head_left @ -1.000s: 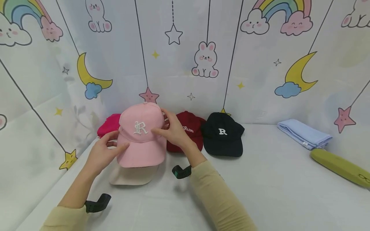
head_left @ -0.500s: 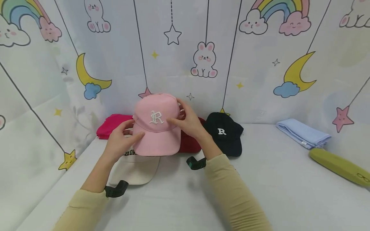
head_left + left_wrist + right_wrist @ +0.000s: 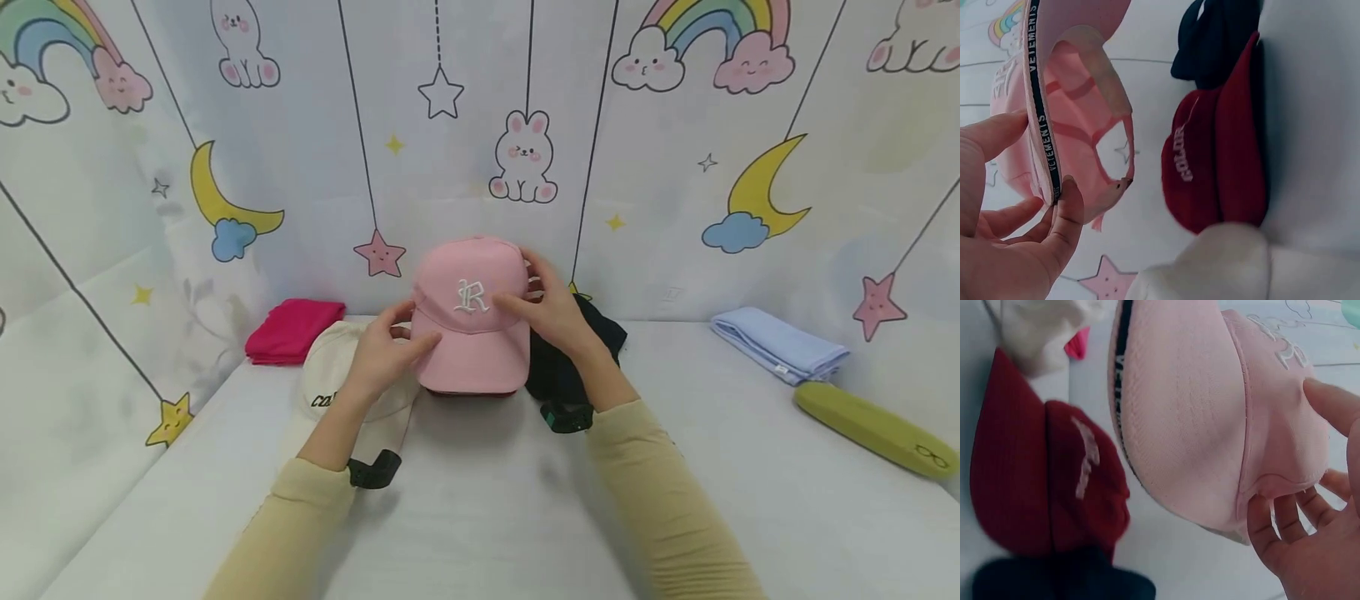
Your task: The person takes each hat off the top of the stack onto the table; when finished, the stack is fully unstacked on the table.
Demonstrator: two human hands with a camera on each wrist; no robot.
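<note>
Both hands hold a light pink baseball cap (image 3: 472,362) with a white R. My left hand (image 3: 382,354) pinches its left side near the brim, thumb on the front and fingers behind. My right hand (image 3: 553,308) grips the right side of the crown, its thumb beside the letter. In both wrist views the pink cap hangs apart from a dark red cap (image 3: 1241,137), which is almost wholly hidden in the head view. A cream cap (image 3: 330,362) lies partly behind the left hand. Behind the right hand is a black cap (image 3: 555,371), its front covered.
A folded hot-pink cloth (image 3: 295,331) lies at the back left. Toward the right are a folded light blue cloth (image 3: 780,342) and an olive-green glasses case (image 3: 873,429). A printed curtain (image 3: 660,167) rises behind the white table (image 3: 480,517).
Both hands have carried the pink cap rightward and a little up, from over the cream cap to in front of the dark red one. The cream cap has come into view.
</note>
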